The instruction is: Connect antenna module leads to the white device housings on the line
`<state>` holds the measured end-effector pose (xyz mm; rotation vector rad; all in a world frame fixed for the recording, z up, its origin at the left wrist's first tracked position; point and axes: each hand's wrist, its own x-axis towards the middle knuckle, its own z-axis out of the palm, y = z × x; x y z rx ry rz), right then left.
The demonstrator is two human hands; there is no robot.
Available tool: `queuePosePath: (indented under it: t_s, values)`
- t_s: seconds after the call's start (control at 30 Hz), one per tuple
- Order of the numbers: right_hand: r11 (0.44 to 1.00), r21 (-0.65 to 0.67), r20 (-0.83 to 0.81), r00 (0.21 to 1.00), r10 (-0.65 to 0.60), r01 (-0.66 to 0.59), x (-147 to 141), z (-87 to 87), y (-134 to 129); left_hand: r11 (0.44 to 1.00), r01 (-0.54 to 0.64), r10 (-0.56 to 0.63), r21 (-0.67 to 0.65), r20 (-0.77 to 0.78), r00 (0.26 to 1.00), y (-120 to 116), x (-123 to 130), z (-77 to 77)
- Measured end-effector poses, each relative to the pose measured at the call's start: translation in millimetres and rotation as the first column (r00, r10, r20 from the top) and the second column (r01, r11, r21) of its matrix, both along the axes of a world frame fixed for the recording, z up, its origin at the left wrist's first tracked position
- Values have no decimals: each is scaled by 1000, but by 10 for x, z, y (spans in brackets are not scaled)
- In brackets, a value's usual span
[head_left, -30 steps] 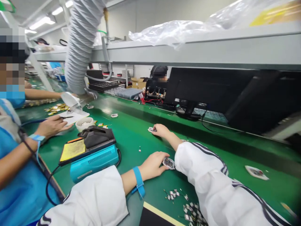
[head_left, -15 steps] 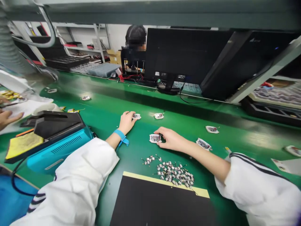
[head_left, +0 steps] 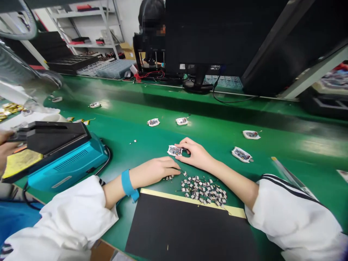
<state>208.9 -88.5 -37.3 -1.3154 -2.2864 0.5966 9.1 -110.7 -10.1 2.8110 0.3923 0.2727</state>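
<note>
My right hand [head_left: 193, 152] grips the right end of a white-rimmed device with a circuit board [head_left: 174, 150], thumb and fingers on its edges. My left hand [head_left: 154, 170], with a blue band at the wrist, reaches over the left edge of a pile of small metallic parts with thin leads [head_left: 205, 190]. Its fingertips are close to one small part; whether they pinch it is too small to tell. Another white-rimmed device [head_left: 153, 122] lies beyond my hands, beside a similar one [head_left: 182, 121]. One small part [head_left: 133, 141] lies alone on the green mat [head_left: 122, 127].
A black sheet [head_left: 187, 232] with a yellow edge lies nearest me. The teal machine [head_left: 69, 163] stands at left, with another person's hand [head_left: 7, 148] beside it. Two devices [head_left: 241, 154] [head_left: 251, 134] lie at right. A monitor [head_left: 217, 32] stands behind; a person sits beyond.
My left hand has left the device at the back and moved down to the small parts. My right hand still holds its device. The view has tilted downward.
</note>
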Motion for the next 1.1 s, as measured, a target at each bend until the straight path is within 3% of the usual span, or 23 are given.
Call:
queuePosePath:
  t_s: [0.2, 0.37, 0.47, 0.67, 0.83, 1.0, 1.1]
  values:
    - [1000, 19, -5, 1000, 15, -15, 5, -11, 2, 989, -128, 133, -74, 64, 989, 112, -39, -74]
    - [1000, 1, 23, 1000, 10, -10, 9, 24, -19, 923, -303, 333, -238, 98, 938, 124, -100, -52]
    - [1000, -6, 27, 1000, 8, -8, 11, 35, -26, 899, -346, 374, -267, 61, 925, 145, -105, -34]
    - [1000, 0, 32, 999, 11, -11, 9, 28, -10, 928, -366, 371, -64, 96, 924, 148, -108, -94]
    - [1000, -6, 47, 999, 6, -5, 9, 39, -10, 956, -290, 286, 49, 74, 955, 101, -125, -93]
    - [1000, -14, -8, 1000, 26, -26, 19, 33, 18, 950, -245, 245, 194, 27, 969, 70, -126, -75]
    - [999, 25, -71, 997, 29, -28, 17, 3, 67, 938, -289, 268, 193, 125, 955, 86, -104, -91]
